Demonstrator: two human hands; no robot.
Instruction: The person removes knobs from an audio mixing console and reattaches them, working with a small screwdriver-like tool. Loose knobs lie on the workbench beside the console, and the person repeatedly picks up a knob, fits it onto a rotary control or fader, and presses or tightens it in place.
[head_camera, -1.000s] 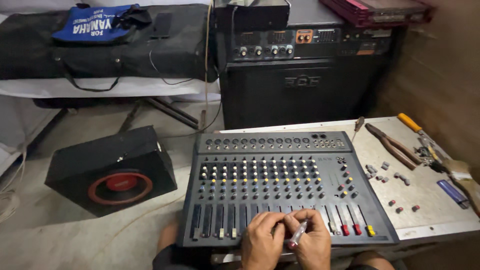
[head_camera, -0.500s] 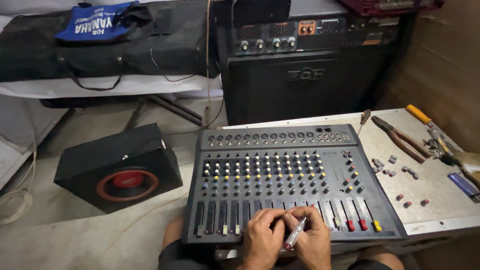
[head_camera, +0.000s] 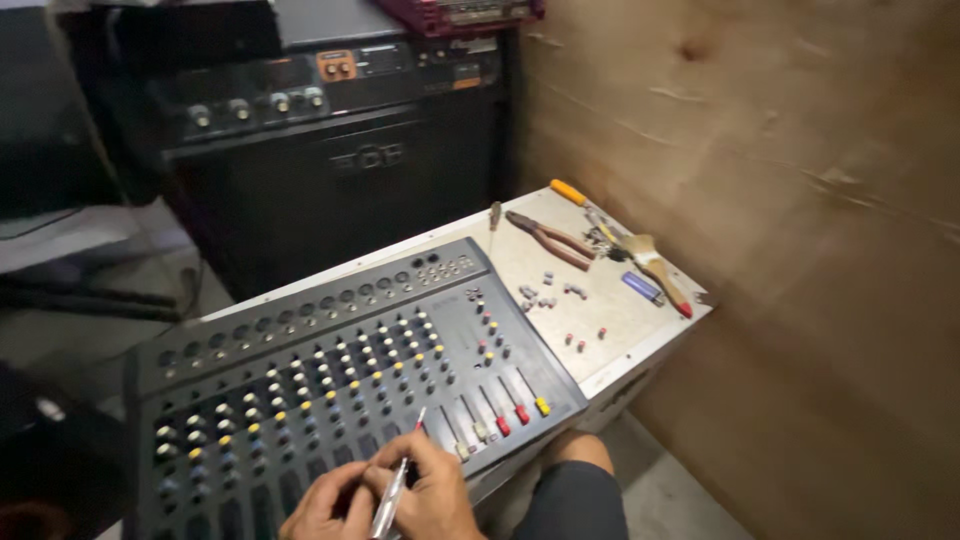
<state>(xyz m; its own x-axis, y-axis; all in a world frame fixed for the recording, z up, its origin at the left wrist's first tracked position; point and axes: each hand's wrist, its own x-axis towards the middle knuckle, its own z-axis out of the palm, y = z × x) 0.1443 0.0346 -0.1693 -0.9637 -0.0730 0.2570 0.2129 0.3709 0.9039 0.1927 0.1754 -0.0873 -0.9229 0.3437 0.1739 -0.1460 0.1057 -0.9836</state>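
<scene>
From the head cam, both my hands sit low on the grey multi-channel audio mixer (head_camera: 340, 390): right hand (head_camera: 432, 495) fingers clamped on a slim silver screwdriver (head_camera: 395, 488), left hand (head_camera: 325, 508) curled alongside. Tip's just past my fingers among the faders, so a slip could scratch the panel or pop a cap.

My two hands, bare to the wrist

My left hand (head_camera: 325, 508) and right hand (head_camera: 432, 495) wear no gloves, rings or sleeves. Below them my knee shows under dark shorts (head_camera: 570, 505).
</scene>
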